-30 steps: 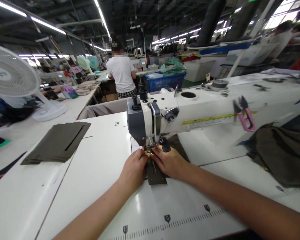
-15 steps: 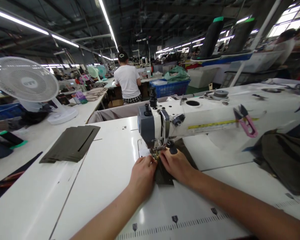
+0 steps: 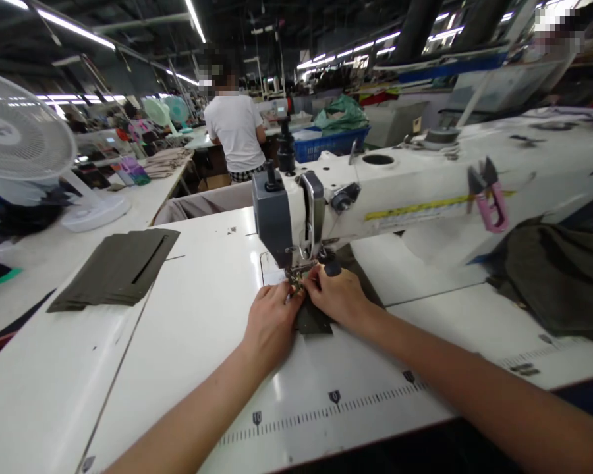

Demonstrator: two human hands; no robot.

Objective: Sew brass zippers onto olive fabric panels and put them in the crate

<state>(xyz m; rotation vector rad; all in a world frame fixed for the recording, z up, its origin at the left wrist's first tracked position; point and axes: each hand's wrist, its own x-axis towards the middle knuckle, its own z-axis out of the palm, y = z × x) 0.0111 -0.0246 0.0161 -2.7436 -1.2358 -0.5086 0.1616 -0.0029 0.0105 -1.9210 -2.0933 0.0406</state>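
A white sewing machine (image 3: 296, 217) with a grey front cover stands over the table. Under its presser foot lies a dark olive fabric piece (image 3: 314, 321), running back to the right behind the needle area. My left hand (image 3: 271, 319) is closed at the fabric's left edge, its thumb and fingertips pinched close to the foot. From the right, my right hand (image 3: 338, 293) pinches the same fabric just beside the needle. The fingertips of both hands nearly meet there, and the needle itself is too small to make out.
A stack of olive fabric panels (image 3: 116, 270) lies left on the white table (image 3: 188, 342). Pink-handled thread snips (image 3: 491, 197) rest against the machine arm. Dark cloth (image 3: 553, 276) is bunched at right. A white fan (image 3: 24, 131) stands left; a person (image 3: 234, 128) sits ahead.
The camera view has tilted down and shifted slightly right, so the scene sits higher and further left. My right fingers have drawn together more tightly by the presser foot; both hands stay on the fabric.
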